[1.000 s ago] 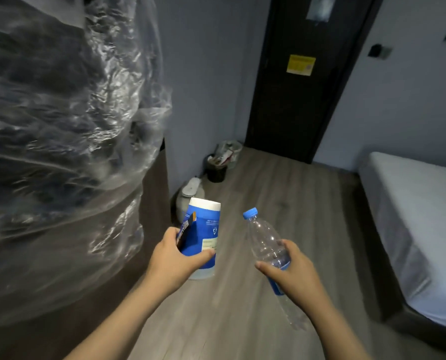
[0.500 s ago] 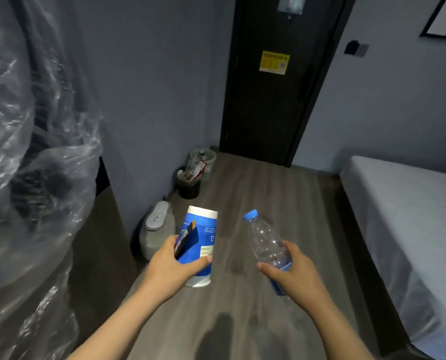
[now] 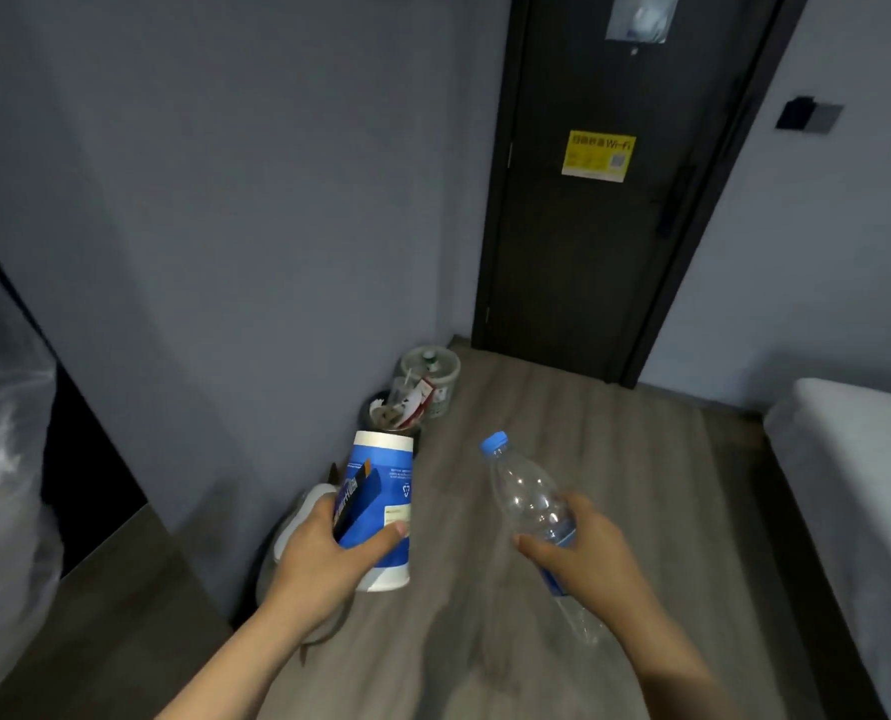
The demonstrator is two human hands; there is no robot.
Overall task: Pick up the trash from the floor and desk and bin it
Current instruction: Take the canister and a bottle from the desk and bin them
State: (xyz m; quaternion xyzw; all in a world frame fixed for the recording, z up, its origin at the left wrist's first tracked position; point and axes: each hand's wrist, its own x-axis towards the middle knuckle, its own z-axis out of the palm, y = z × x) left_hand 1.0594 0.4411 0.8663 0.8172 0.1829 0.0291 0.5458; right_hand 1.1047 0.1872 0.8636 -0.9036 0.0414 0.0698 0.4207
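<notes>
Camera has swung toward the door (image 3: 615, 252). The plastic sheeting (image 3: 2, 459) that filled the left side is now just a strip at the left edge. The bin (image 3: 381, 410) has dropped lower in view and sits right beyond the top of the left hand's load. Both hands keep the same holds.

Left hand (image 3: 329, 558) grips the blue-and-white canister (image 3: 389, 483) around its lower half, thumb across the front. The canister is near upright and slightly tilted, with its white top pointing away from the wrist. A dark flat packet (image 3: 357, 498) is pinned against the canister's side by the same hand and sticks up above the fingers.

Right hand (image 3: 583, 558) is wrapped round the clear plastic bottle (image 3: 529, 498) at its blue label. The blue cap (image 3: 494, 441) is angled up and toward the left grip, and the base trails down past the wrist. The two loads are near each other but not touching.

Just past the left grip, the bin stands on the floor (image 3: 615, 485) by the wall, dark and stuffed with paper and wrappers above the rim. A clear tub (image 3: 433, 371) sits right behind it; whether they touch, I cannot tell. Under the left hand is a grey rounded object (image 3: 298, 517), mostly hidden.

Well beyond the right grip, the door is dark with a yellow sticker (image 3: 598, 155). Off to the outer side of the right grip, well apart, is a bed (image 3: 859, 459) with a pale cover.
</notes>
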